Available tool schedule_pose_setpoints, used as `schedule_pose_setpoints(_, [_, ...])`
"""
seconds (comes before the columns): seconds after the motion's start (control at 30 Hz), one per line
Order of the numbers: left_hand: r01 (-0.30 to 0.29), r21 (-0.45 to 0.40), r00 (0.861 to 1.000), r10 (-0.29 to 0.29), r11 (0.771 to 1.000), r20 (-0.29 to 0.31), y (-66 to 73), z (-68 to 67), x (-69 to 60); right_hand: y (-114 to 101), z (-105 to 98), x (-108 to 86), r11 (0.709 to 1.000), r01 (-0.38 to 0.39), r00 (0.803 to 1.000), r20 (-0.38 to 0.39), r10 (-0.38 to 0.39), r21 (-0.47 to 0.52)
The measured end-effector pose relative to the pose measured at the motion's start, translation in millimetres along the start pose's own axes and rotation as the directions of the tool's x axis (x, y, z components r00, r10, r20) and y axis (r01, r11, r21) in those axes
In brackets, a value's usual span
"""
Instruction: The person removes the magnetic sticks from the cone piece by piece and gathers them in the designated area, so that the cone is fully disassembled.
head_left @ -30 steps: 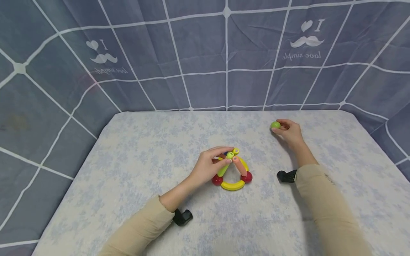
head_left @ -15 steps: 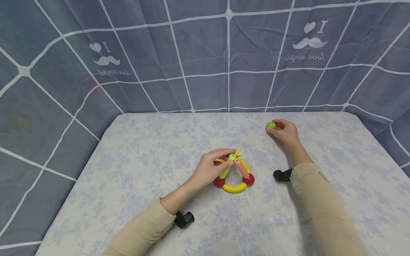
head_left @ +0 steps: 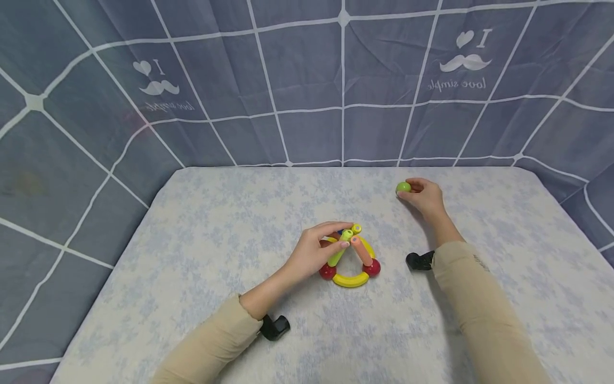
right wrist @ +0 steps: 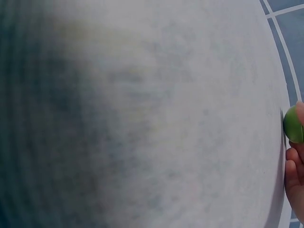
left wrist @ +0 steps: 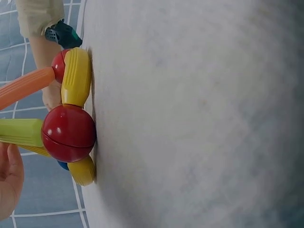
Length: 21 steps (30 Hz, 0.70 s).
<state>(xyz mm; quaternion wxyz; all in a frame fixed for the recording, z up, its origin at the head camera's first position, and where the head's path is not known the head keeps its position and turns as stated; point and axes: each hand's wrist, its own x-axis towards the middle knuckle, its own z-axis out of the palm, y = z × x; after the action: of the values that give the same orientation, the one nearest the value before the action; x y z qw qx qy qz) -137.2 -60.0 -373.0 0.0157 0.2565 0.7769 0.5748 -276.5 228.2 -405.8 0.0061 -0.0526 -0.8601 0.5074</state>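
In the head view my left hand (head_left: 309, 252) steadies a small structure of magnetic building pieces, its thumb and fingers around the tops of leaning rods. A light green rod (head_left: 337, 256) is in that grip, beside a yellow-tipped rod (head_left: 356, 229); a blue piece is mostly hidden behind the fingers. An orange rod (head_left: 362, 252) leans in from a red ball (head_left: 372, 268). Below, yellow curved pieces (head_left: 351, 280) join red balls into a ring, seen closely in the left wrist view with its red ball (left wrist: 69, 134). Farther right, my right hand (head_left: 426, 198) pinches a green ball (head_left: 403, 187).
Everything rests on a table with a pale blue floral cloth (head_left: 240, 229). Grey-blue curtain (head_left: 307, 80) with white lines rises behind the table and along its sides. Black wrist devices (head_left: 275, 328) sit at both sleeves.
My right hand has shifted slightly left with the green ball. The left hand keeps its grip on the rods, and the ring stays put; small shifts come from the head camera.
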Motion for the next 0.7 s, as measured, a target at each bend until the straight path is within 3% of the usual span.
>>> schedule_pose_setpoints(0.27, [0.011, 0.007, 1.000, -0.011, 1.000, 0.004, 0.7, 0.7, -1.2, 0.6, 0.6, -1.8, 1.000, 0.007, 1.000, -0.002, -0.007, 0.003])
schedule_pose_setpoints(0.5, [0.016, 0.022, 1.000, -0.017, 1.000, 0.003, 33.3, -2.9, -7.8, -0.7, -1.8, -5.8, 1.000, 0.015, 1.000, 0.005, -0.015, -0.001])
schedule_pose_setpoints(0.7, [0.059, 0.012, 0.998, -0.059, 0.998, 0.002, 33.9, -4.9, -9.9, -2.1, -9.3, -9.9, 0.998, 0.059, 0.998, 0.023, -0.058, -0.025])
